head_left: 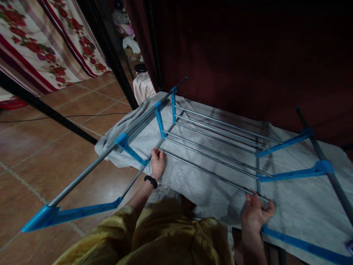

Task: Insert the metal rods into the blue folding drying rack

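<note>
Head view: got both hands on the front metal rod [204, 170] of this rack [140, 127]. My left hand [157, 163] has its fingertips pinched around the rod's left end, black wristband [150, 180] showing, and my right [255, 211] has fingers curled on the other end. The rack's sitting over grey cloth [187, 183], blue brackets [296, 173] sticking out on both sides, dark red curtain [234, 66] behind.

Left hand [158, 164] and right hand [255, 212] hold a rod [204, 170] between the rack's [295, 175] sides. Cloth [182, 178] lies beneath the rack.
</note>
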`<action>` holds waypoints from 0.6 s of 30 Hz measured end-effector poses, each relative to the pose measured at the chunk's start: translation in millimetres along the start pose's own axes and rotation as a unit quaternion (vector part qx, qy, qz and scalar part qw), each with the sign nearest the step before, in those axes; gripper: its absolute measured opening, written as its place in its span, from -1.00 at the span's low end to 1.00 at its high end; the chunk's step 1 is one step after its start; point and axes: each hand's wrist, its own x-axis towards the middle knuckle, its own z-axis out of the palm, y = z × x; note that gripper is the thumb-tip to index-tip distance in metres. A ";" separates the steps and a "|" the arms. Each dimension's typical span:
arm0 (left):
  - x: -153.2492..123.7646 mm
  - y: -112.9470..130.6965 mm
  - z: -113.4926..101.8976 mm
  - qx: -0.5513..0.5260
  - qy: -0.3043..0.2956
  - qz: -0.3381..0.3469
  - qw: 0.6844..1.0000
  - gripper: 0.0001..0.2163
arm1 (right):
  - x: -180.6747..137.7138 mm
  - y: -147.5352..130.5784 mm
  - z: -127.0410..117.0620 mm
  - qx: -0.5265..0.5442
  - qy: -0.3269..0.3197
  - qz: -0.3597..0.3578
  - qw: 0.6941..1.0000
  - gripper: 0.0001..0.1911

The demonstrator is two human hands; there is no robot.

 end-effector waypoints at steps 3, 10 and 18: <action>-3.2 2.8 -0.4 0.034 0.000 0.006 0.999 -0.77 | 1.7 2.7 -1.2 -0.011 0.003 -0.007 1.000 -0.10; -6.8 9.5 0.6 0.039 -0.009 0.001 0.999 -0.78 | -3.4 -3.6 0.8 -0.011 0.001 0.005 1.000 -0.13; -7.1 8.1 2.7 0.023 0.003 -0.016 1.000 -0.68 | -5.2 -7.1 3.8 -0.065 -0.016 -0.012 0.998 -0.13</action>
